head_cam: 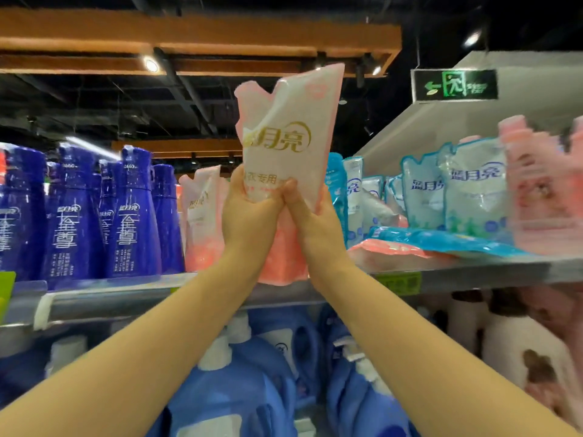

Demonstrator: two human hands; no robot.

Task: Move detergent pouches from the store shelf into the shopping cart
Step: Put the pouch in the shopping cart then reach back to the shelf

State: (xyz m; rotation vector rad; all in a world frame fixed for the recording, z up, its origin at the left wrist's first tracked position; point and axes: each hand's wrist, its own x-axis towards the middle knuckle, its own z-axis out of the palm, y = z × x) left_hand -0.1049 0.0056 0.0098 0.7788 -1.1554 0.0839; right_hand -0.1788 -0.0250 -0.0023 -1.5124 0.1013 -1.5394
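A pink and white detergent pouch (285, 134) with gold lettering stands upright above the top shelf (157, 294), raised in both hands. My left hand (249, 216) grips its lower left side and my right hand (310, 222) grips its lower right, thumbs meeting on the front. Another pink pouch (202, 216) stands on the shelf just left of my hands. More pouches, blue-white (470, 190) and pink (542, 190), stand and lie on the shelf to the right. No shopping cart is in view.
Tall dark blue detergent bottles (94, 216) fill the shelf's left part. Below the shelf edge sit large blue jugs with white caps (258, 373) and white-pink bottles (520, 342). A green exit sign (454, 85) hangs at upper right.
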